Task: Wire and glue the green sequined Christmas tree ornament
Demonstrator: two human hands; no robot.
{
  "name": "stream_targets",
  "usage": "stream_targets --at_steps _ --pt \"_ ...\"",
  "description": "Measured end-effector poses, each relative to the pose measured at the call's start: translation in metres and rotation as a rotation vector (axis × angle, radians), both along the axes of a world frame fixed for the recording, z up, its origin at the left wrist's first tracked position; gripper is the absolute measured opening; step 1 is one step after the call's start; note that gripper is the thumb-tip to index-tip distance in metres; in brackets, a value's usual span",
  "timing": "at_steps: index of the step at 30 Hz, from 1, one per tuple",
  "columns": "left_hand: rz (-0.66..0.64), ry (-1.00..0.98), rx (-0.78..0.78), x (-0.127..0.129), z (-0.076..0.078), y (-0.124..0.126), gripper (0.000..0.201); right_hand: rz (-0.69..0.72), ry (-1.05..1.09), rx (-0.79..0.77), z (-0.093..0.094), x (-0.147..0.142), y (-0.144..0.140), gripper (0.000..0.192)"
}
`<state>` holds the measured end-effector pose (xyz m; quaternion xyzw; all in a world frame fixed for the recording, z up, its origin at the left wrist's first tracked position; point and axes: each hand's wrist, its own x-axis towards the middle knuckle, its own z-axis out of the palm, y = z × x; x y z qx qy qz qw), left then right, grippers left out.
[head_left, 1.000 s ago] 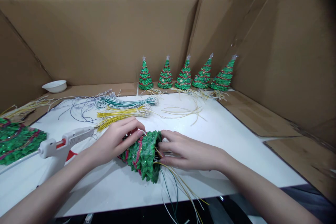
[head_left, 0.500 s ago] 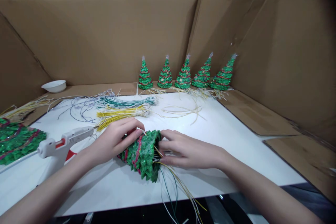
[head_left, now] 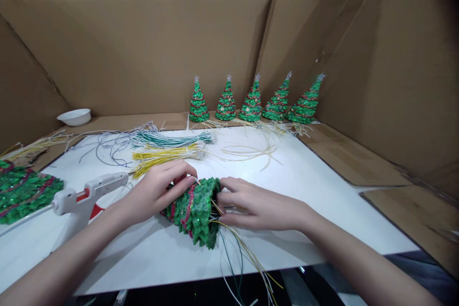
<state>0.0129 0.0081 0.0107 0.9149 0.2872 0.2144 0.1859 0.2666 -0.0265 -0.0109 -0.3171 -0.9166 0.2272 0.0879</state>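
A small artificial Christmas tree (head_left: 201, 215), green with red glittery garland, lies on its side on the white table, hollow base facing right. My left hand (head_left: 165, 184) grips its upper side, thumb and forefinger together at a short pale wire end. At the open base is my right hand (head_left: 251, 203), its fingers curled into the hollow. The fingertips are hidden there, so what they pinch cannot be made out. Thin yellow, white and green wires (head_left: 251, 256) trail from the base over the front table edge.
A white hot glue gun (head_left: 82, 201) stands at left, near another green tree piece (head_left: 27, 193). Behind my hands lie bundles of green wires (head_left: 172, 139) and yellow wires (head_left: 168, 155). Several finished trees (head_left: 251, 103) line the cardboard back wall. A white bowl (head_left: 74, 117) sits far left.
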Motion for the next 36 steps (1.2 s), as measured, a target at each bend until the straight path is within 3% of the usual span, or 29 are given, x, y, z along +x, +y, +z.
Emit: stream_targets --at_steps 36 --pt "0.012 -0.016 0.032 -0.0003 0.0000 -0.0008 0.016 0.006 -0.014 -0.004 0.0009 0.0009 -0.0006 0.020"
